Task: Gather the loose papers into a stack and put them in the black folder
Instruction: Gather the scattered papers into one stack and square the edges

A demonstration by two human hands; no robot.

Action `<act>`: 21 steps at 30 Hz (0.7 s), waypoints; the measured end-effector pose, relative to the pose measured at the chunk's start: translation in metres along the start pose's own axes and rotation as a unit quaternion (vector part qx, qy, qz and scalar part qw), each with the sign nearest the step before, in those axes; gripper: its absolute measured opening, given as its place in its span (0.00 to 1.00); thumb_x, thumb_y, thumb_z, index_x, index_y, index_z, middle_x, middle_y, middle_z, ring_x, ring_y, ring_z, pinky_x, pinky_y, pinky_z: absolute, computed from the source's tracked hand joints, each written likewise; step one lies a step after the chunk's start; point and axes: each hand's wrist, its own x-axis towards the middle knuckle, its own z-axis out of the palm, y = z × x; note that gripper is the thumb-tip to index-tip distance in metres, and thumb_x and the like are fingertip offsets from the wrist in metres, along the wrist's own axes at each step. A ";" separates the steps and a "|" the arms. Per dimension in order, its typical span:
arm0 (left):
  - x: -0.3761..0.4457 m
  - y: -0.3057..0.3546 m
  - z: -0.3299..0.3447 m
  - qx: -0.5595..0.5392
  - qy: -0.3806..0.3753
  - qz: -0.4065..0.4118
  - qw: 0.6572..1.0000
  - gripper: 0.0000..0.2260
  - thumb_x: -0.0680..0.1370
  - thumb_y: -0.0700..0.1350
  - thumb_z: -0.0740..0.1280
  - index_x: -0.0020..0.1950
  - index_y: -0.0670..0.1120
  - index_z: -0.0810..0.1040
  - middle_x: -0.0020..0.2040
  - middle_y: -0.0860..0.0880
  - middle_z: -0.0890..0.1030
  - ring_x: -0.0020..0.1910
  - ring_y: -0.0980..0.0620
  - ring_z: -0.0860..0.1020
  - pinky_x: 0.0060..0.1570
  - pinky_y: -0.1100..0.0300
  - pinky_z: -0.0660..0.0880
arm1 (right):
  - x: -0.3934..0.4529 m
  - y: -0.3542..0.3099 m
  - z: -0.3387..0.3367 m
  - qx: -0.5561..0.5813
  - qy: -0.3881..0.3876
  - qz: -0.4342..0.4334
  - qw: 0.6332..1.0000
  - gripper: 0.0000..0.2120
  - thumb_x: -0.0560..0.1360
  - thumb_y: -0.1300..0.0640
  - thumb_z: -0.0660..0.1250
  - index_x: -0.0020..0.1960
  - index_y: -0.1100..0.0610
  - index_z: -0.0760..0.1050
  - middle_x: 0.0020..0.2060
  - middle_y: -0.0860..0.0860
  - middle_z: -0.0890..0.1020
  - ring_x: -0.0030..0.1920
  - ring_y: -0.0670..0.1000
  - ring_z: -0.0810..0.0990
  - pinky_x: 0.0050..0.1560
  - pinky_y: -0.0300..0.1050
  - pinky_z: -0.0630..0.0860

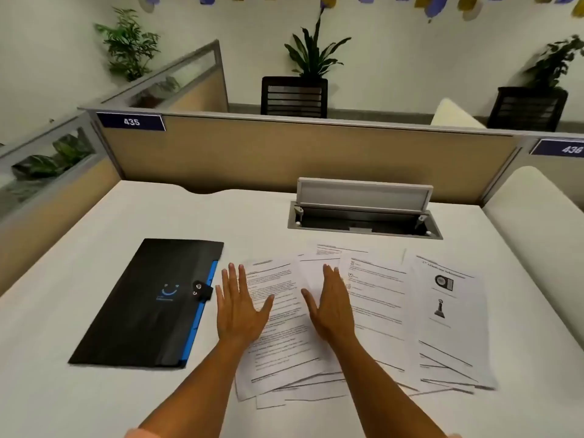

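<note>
Several loose printed papers (379, 311) lie fanned out and overlapping on the white desk (94, 216), right of centre. The rightmost sheet (448, 317) carries two small pictures. The black folder (142, 308) lies shut to the left of the papers, with a blue edge and a snap tab on its right side. My left hand (238, 308) is flat, fingers spread, over the left edge of the papers, just right of the folder. My right hand (331, 305) is flat and open over the middle sheets. Neither hand holds anything.
An open cable hatch (363, 210) with its lid raised sits in the desk just behind the papers. A tan partition (284, 153) closes off the back of the desk, and another runs along the left. A white surface (537, 200) adjoins on the right.
</note>
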 end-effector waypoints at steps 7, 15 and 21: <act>-0.022 -0.005 0.018 -0.019 -0.112 -0.143 0.983 0.49 0.72 0.68 0.66 0.79 0.43 0.46 0.80 0.41 0.49 0.78 0.40 0.52 0.74 0.46 0.55 | -0.014 0.001 0.018 0.080 -0.044 0.089 0.992 0.40 0.77 0.36 0.60 0.79 0.55 0.50 0.76 0.53 0.63 0.75 0.55 0.65 0.74 0.56 0.64; -0.017 0.001 0.017 -0.011 -0.094 -0.197 0.976 0.48 0.68 0.69 0.70 0.77 0.44 0.54 0.74 0.42 0.63 0.72 0.42 0.62 0.67 0.46 0.62 | -0.007 -0.019 0.013 0.096 -0.073 0.102 0.987 0.20 0.79 0.48 0.64 0.67 0.58 0.72 0.59 0.56 0.81 0.57 0.58 0.81 0.58 0.55 0.79; -0.011 0.015 0.010 -0.099 -0.031 -0.193 0.976 0.46 0.68 0.67 0.72 0.75 0.43 0.58 0.72 0.41 0.66 0.70 0.41 0.64 0.67 0.43 0.61 | -0.018 0.000 -0.010 0.214 0.025 0.090 0.972 0.10 0.80 0.58 0.64 0.53 0.64 0.79 0.45 0.58 0.84 0.44 0.54 0.80 0.43 0.44 0.76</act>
